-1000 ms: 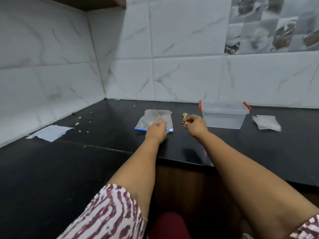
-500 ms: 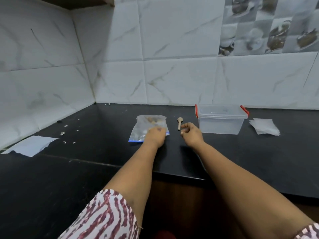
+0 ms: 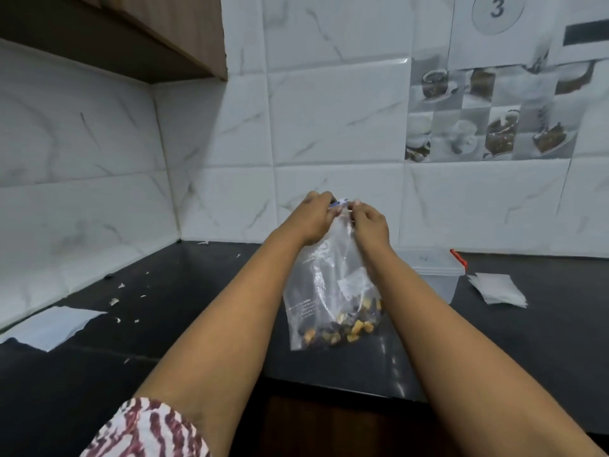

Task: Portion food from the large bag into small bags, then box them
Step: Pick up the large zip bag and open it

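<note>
A large clear zip bag (image 3: 324, 291) hangs upright above the black counter, with yellow and dark food pieces (image 3: 346, 324) settled at its bottom. My left hand (image 3: 314, 216) and my right hand (image 3: 367, 222) both pinch its blue zip top, close together. Behind my right forearm stands a clear plastic box (image 3: 435, 275) with a lid and a red clip. A small stack of flat clear small bags (image 3: 497, 288) lies to the right of the box.
The black counter (image 3: 197, 291) meets white tiled walls at the back and left. A white sheet of paper (image 3: 52, 326) and several small white scraps (image 3: 115, 301) lie at the left. A wooden cabinet (image 3: 131, 34) hangs overhead at the upper left.
The large bag lay flat on the counter under my left hand; both hands now hold it up by its top. My right hand left the spoon, which is out of sight now.
</note>
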